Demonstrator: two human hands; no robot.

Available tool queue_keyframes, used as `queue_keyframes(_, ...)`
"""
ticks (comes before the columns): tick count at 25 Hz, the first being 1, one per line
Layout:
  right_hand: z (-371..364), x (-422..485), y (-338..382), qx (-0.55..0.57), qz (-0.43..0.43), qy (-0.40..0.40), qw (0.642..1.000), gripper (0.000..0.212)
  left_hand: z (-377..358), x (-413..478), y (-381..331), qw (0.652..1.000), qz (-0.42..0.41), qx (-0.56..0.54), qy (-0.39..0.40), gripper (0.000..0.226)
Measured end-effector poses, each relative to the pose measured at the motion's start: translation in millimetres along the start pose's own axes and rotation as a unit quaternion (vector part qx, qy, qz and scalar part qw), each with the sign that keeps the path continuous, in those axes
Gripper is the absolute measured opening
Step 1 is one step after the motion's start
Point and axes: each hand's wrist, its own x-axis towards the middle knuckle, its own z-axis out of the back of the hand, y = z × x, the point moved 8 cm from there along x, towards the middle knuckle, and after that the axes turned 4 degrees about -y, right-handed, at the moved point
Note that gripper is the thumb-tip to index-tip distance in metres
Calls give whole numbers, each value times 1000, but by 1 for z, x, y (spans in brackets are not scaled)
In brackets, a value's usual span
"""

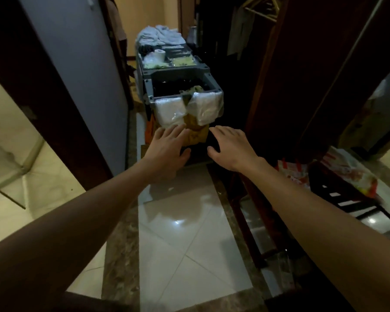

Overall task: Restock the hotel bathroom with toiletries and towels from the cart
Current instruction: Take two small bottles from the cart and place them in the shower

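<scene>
Left hand (167, 152) and right hand (232, 147) are both spread and empty. The cart (149, 86) stands just beyond your fingertips, with towels (160, 34) piled at its far end, past the supply tray (167, 60). Step closer before reaching, then lift the towels two-handed.

The gray cart (178, 72) stands at the far end of the shiny white floor (189, 233). A pile of pale towels (160, 34) lies on the cart's far end. Just in front of them, a toilet roll (159, 54) and small yellow packets (184, 61) sit in trays. White plastic bags (170, 109) hang over the cart's near edge. A dark rack (338, 190) stands at the floor's right edge.
</scene>
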Motion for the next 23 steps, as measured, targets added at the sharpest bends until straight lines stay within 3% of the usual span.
queue_keyframes(7,-40,121,14,10,60,10,998,65,-30,65,89,998,51,13,20,65)
queue_keyframes(23,-135,533,141,6,88,46,995,67,-87,284,450,994,101,21,33,62)
